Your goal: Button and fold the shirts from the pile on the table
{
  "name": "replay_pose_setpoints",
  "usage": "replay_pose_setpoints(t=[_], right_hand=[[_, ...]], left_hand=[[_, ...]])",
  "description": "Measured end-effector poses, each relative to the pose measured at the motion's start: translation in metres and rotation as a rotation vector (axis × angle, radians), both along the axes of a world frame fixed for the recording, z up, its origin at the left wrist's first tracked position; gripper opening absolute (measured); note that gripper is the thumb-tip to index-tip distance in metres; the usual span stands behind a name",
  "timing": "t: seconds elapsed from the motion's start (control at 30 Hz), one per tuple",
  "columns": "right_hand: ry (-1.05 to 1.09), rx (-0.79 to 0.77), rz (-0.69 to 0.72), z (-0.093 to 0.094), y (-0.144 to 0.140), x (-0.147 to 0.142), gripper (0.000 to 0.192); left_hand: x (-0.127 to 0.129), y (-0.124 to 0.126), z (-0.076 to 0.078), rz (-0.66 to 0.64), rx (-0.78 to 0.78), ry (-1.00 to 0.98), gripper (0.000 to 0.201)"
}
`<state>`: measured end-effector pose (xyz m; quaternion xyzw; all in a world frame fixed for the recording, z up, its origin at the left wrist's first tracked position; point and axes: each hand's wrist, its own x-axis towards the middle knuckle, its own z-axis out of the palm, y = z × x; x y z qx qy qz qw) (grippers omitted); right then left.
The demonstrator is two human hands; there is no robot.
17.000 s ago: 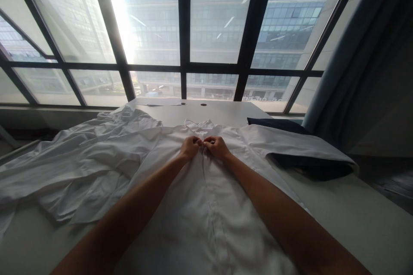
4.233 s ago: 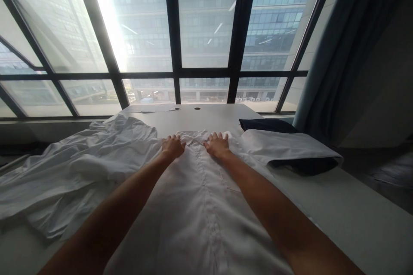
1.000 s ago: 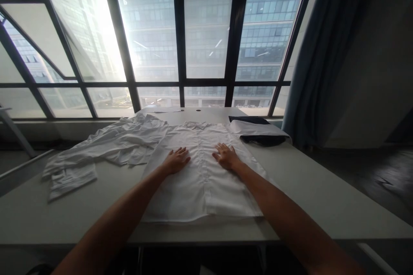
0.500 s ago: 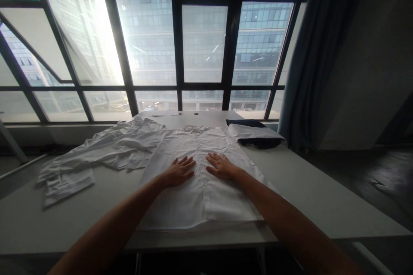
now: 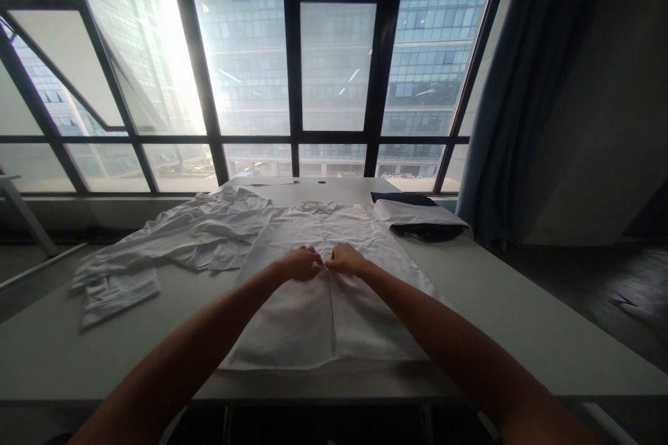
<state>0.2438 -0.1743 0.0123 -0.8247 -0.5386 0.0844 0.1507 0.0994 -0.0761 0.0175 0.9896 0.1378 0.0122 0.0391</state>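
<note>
Two white garments lie on the grey table, and going from the left, the first is the crumpled shirt, spread loose with a sleeve trailing toward the table's left edge, where it lay half a second ago. Next to it, touching its right side, is the flat white shirt, laid face up with its collar toward the window and its hem at the near edge of the table. On its middle, over the button strip, the person's left hand has changed: half a second ago it lay flat with fingers spread, now the fingers are curled in and pinch the cloth at the placket. Right against it, knuckles nearly touching, the right hand has done the same, closed into a pinch on the fabric where before its palm was pressed flat. Both hands have drawn in toward the centre line and sit a little farther up the shirt than before. Whether a button sits between the fingertips I cannot tell from here. Farther right, at the far corner near the curtain, a folded white piece rests on a dark folded garment, unmoved.
</note>
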Motion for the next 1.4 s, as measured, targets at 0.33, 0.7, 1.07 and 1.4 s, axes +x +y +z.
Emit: replay_pose_setpoints(t=[0.33, 0.7, 1.07, 1.4], right_hand=[[0.541, 0.152, -0.128, -0.010, -0.010, 0.018, 0.027], [0.772, 0.168, -0.179, -0.013, -0.003, 0.019, 0.021], [0.838, 0.199, -0.230, -0.007, -0.008, 0.008, 0.024], [0.767, 0.183, -0.197, -0.013, -0.006, 0.013, 0.027]], left_hand=[[0.037, -0.009, -0.020, 0.287, -0.131, -0.235, 0.024], [0.042, -0.007, -0.034, 0.278, -0.093, -0.272, 0.025], [0.041, -0.001, -0.047, 0.110, -0.193, -0.509, 0.017], [0.043, -0.003, -0.049, 0.169, -0.238, -0.526, 0.018]])
